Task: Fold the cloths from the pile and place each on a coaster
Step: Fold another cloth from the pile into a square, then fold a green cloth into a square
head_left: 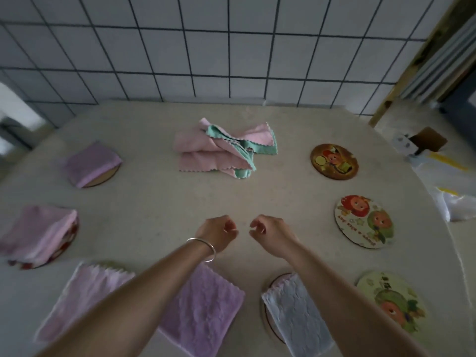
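Above the table (154,202), left hand (217,231), right hand (270,231), fingers loosely curled, holding nothing

Light: dim, flat, greyish; no glare.
Source: brighter patch far left of the cloth pile (226,148), beyond the table (154,202) edge.
Shadows: soft, faint.
Blur: smeared left of pile and nearest me; folded cloth (38,235) streaked.
Distortion: wide-angle; wall tiles (231,52) behind pile bow, table edge curves.
Sharpest: pile, mid-frame.
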